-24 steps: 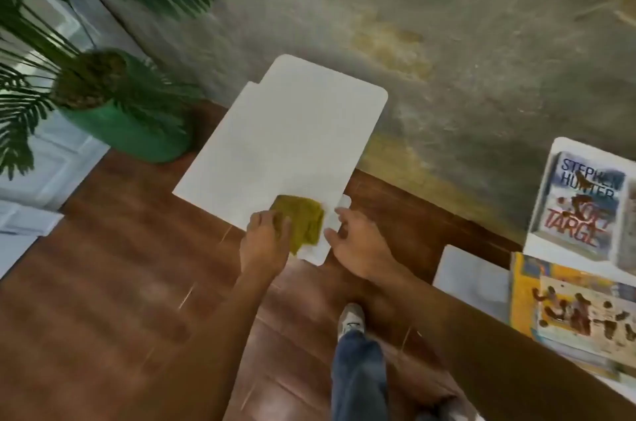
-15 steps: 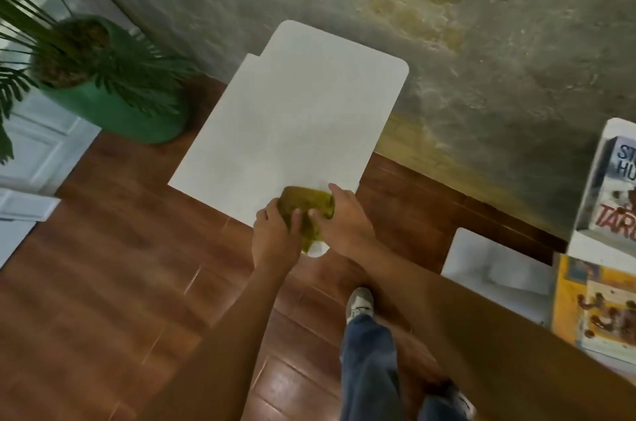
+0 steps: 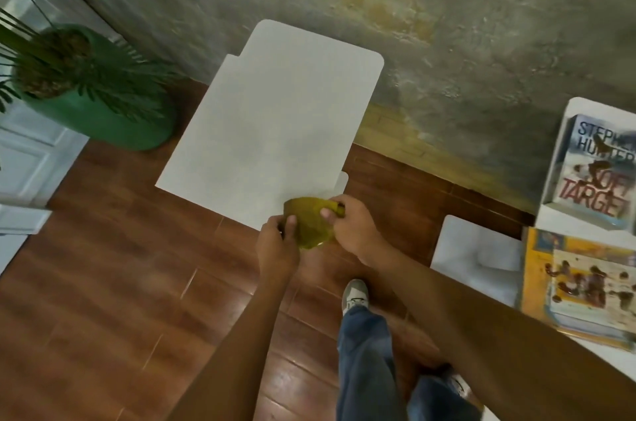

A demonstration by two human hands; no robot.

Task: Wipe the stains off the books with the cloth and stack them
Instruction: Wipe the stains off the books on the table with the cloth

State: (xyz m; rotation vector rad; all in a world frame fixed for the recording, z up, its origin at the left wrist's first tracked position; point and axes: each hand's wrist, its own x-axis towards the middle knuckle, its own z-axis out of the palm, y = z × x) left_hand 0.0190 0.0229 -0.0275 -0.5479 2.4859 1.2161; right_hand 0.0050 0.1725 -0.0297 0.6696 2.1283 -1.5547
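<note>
Both bare forearms reach up from the bottom of the frame and meet at its centre. The left hand (image 3: 277, 241) and right hand (image 3: 354, 226) each pinch the yellow cloth (image 3: 308, 221) between them, fingers curled

The stained blue-and-red paperback book (image 3: 599, 167) is cut off by the right frame edge. Below it, the stained yellow-bordered book (image 3: 581, 283) is likewise cropped. Both hands partly hide the olive-yellow cloth (image 3: 308, 222).

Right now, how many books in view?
2, both at the right edge. The grey-and-red Stephen Hunter novel stands farther back on a white surface; the stained yellow-bordered book lies nearer, below it. Both are cropped, so more may sit out of frame.
</note>
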